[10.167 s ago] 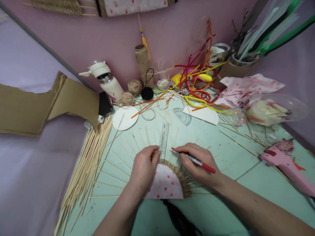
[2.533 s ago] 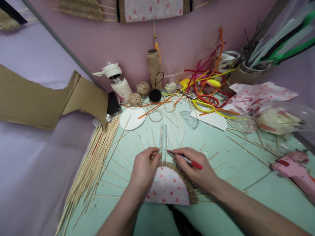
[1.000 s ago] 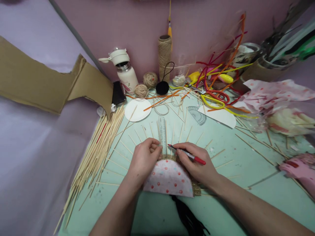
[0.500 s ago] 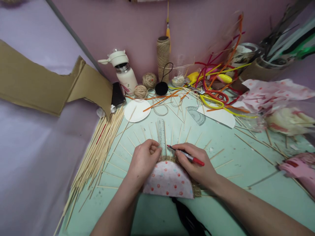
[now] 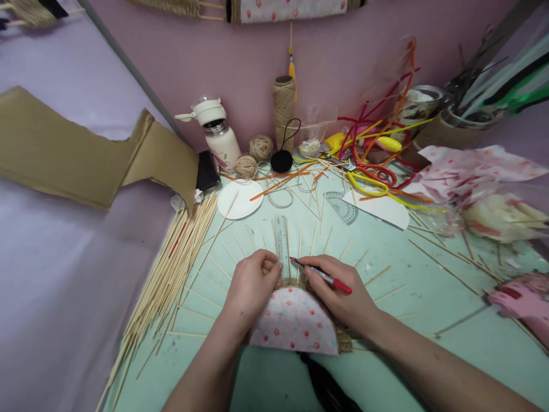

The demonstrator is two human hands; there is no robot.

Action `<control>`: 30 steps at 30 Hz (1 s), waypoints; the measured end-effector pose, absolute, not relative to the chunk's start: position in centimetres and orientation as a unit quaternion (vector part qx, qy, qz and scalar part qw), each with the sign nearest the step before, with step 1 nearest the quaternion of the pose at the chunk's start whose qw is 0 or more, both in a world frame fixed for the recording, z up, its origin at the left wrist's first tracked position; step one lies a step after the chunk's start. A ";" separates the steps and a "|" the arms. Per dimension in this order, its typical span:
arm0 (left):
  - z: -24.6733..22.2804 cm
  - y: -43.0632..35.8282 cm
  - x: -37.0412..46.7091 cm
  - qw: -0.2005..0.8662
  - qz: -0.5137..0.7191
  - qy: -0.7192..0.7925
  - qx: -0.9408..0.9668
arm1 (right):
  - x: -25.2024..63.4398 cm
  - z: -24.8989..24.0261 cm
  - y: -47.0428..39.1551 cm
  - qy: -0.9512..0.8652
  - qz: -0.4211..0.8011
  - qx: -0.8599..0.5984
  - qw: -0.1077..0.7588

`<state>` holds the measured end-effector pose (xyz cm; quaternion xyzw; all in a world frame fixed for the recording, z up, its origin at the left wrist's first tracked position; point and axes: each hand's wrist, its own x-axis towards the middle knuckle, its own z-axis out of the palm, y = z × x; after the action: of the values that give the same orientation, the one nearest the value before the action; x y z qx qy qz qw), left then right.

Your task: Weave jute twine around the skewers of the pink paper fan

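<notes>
- Over at the left of the frame, a bundle of thin sticks [image 5: 171, 286] slants from lower left to upper right, well apart from the left hand [image 5: 253, 283].
- Now the centre: that left hand has its thumb and fingers pinched on the ruler [image 5: 281, 234], near its lower end.
- The ruler runs almost upright in the frame, top leaning slightly left, and away from the person.
- Just right of it, a single stick [image 5: 289, 234] runs nearly parallel, rising from the woven rim of the half-round piece [image 5: 295, 320] at lower centre.
- And here's the red marker [image 5: 341, 285], lying aslant: tip at upper left, red end at lower right. Its tip is right at that stick; touching or not, I can't tell.
- Right of centre, the right hand [image 5: 343, 283] grips the marker, stick and ruler lying to its left. Its marker tip is nearer the stick than the left fingertips are.
</notes>
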<state>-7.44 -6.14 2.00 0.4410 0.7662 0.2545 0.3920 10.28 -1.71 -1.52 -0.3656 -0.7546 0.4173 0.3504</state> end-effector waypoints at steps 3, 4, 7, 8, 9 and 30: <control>2.1 -6.1 -7.4 0.396 0.255 0.766 0.438 | 10.3 -1.5 -1.7 -0.755 0.418 -0.368 0.346; 2.1 -6.1 -7.4 0.396 0.254 0.766 0.437 | 10.3 -1.5 -1.7 -0.755 0.419 -0.368 0.346; 2.0 -6.1 -7.4 0.396 0.253 0.766 0.439 | 10.3 -1.5 -1.7 -0.752 0.422 -0.370 0.346; 1.9 -6.1 -7.4 0.396 0.253 0.765 0.440 | 10.3 -1.5 -1.7 -0.751 0.424 -0.370 0.346; 1.9 -6.1 -7.4 0.395 0.254 0.764 0.442 | 10.3 -1.5 -1.8 -0.750 0.425 -0.371 0.346; 2.0 -6.0 -7.4 0.389 0.250 0.769 0.441 | 10.3 -1.5 -1.6 -0.748 0.425 -0.374 0.346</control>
<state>-7.38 -6.04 1.97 0.4405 0.7694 0.2501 0.3892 10.27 -1.64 -1.51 -0.3737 -0.7484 0.4247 0.3464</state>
